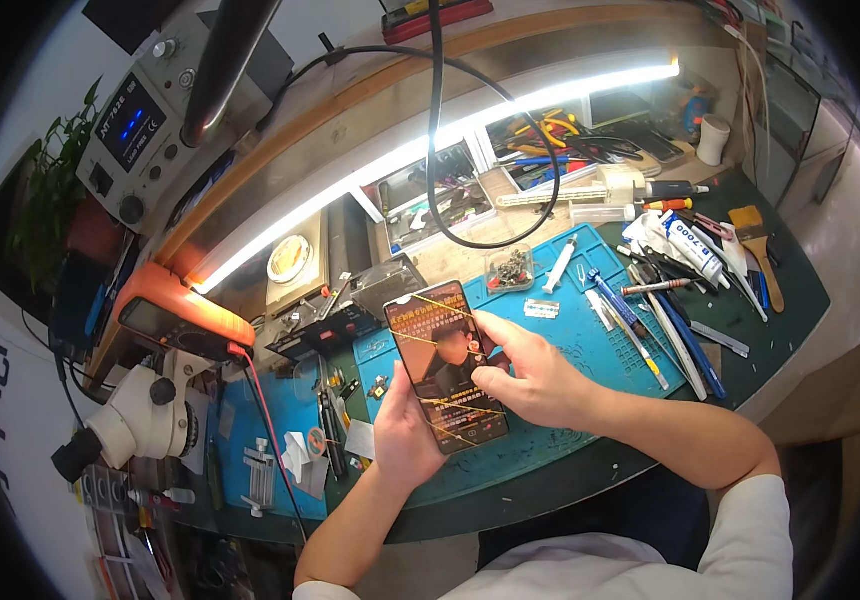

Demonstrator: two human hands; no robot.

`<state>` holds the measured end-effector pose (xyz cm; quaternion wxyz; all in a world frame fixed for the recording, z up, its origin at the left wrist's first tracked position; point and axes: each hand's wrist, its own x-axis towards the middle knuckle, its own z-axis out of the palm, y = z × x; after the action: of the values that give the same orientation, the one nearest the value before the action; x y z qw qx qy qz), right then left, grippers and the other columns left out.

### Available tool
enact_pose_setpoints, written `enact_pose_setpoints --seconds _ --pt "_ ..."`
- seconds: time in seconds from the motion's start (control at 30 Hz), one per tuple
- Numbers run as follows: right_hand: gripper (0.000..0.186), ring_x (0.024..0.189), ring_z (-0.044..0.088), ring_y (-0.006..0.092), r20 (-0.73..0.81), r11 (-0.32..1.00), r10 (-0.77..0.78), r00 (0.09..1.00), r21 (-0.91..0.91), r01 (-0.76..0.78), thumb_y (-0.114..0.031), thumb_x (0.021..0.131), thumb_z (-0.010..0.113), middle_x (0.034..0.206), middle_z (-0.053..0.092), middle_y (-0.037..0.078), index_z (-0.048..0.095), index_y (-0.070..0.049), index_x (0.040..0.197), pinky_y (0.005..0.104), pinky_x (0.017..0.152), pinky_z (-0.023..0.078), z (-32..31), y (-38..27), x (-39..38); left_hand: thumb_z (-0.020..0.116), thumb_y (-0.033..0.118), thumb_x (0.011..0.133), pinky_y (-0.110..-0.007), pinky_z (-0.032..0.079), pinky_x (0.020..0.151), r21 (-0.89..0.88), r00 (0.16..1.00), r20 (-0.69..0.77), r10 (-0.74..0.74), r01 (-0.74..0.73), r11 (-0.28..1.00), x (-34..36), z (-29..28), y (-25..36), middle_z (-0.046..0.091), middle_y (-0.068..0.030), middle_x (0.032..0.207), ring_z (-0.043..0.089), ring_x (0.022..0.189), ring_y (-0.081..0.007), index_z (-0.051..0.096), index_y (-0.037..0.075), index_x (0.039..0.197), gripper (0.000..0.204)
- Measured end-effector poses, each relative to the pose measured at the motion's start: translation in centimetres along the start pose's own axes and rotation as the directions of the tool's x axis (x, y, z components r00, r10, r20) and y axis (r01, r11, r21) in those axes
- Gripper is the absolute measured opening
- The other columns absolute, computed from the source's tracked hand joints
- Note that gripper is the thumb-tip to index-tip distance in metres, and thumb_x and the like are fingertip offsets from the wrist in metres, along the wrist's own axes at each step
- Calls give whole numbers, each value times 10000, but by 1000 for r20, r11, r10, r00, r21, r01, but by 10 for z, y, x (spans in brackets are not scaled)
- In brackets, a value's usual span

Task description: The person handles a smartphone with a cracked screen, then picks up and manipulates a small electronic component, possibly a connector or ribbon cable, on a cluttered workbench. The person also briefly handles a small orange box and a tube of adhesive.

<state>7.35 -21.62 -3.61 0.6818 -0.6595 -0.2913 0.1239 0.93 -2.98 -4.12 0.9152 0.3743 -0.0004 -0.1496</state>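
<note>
A smartphone [420,345] with its screen lit is held upright above the blue work mat [540,440]. Thin yellowish lines cross its screen at a slant. My left hand [408,437] is closed round the phone's lower left side. On the other side, my right hand [530,375] grips the right edge, its thumb over the screen and its fingers partly hidden behind. Beyond the phone lie a small clear box of screws [510,270] and a syringe [560,264]. Tweezers and pen-like tools [640,325] are spread to the right of my right hand.
An orange multimeter [185,312] and a white microscope [140,415] stand at the left. A black cable [557,190] loops down over the bench. At the right lie a glue tube [690,250] and a brush [756,255]. Trays of tools [550,140] sit under the light strip.
</note>
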Motion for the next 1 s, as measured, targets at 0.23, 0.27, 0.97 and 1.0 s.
enact_pose_setpoints --seconds 0.23,0.27,0.97,1.0 --pt "678 1148 605 201 47 999 -15 999 -38 17 -102 888 657 1326 595 148 389 20 1499 331 885 531 -1 -5 -1 146 474 1104 -523 451 1121 4 994 101 43 -43 999 3 -5 3 449 -202 1524 504 1368 -378 283 28 1562 654" --pt "671 1145 606 200 50 999 -17 999 -39 19 -103 892 663 1325 599 146 395 19 1495 328 875 533 0 -4 -1 147 473 1105 -522 453 1120 6 994 98 45 -45 999 3 -5 2 451 -203 1522 505 1368 -377 283 27 1562 653" --pt "506 1076 669 263 70 996 13 997 -92 -6 -175 956 657 1203 647 176 503 43 1386 377 881 574 -4 -10 2 159 460 1108 -502 459 1119 69 999 0 51 -51 996 0 -4 3 464 -176 1527 520 1362 -332 329 48 1548 627" --pt "547 1104 662 265 78 996 0 997 -88 7 -150 933 669 1230 634 180 478 44 1408 378 891 575 -4 -7 2 159 462 1107 -500 454 1124 63 999 14 43 -44 997 0 -2 4 460 -177 1531 516 1366 -332 326 47 1550 629"
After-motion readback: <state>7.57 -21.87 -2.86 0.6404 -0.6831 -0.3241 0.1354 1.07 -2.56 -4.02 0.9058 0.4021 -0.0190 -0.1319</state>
